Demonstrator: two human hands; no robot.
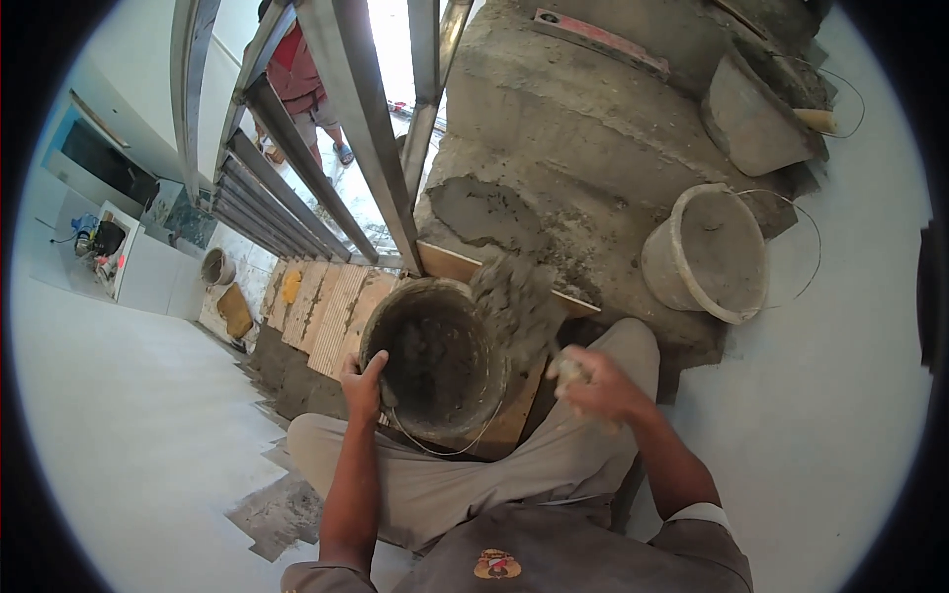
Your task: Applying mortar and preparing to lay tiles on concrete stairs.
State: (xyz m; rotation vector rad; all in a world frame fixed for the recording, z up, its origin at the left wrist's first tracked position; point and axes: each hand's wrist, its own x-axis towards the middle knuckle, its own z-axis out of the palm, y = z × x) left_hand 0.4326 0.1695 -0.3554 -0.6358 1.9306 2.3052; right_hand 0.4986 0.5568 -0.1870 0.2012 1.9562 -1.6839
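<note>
My left hand (pixel 364 387) grips the left rim of a mortar-caked bucket (pixel 491 390) between my legs, thumb over the edge. Dark wet mortar (pixel 430 361) coats its inside, and its thin wire handle hangs toward me. Right of the bucket, my right hand (pixel 601 385), blurred by motion, is closed around the handle of a trowel (pixel 567 366). A heap of grey mortar (pixel 514 301) lies at the trowel's far end, over the bucket's right rim, and hides the blade. Just beyond it, a wet mortar patch (pixel 484 212) is spread on the step.
A second bucket (pixel 682 252) of grey mortar stands at right, with a tilted container (pixel 741 119) behind it. A red level (pixel 603 42) lies on a rough step. Metal railing (pixel 366 119) rises at left; a person (pixel 297 74) stands beyond it. Tiles (pixel 336 311) lie beside the bucket.
</note>
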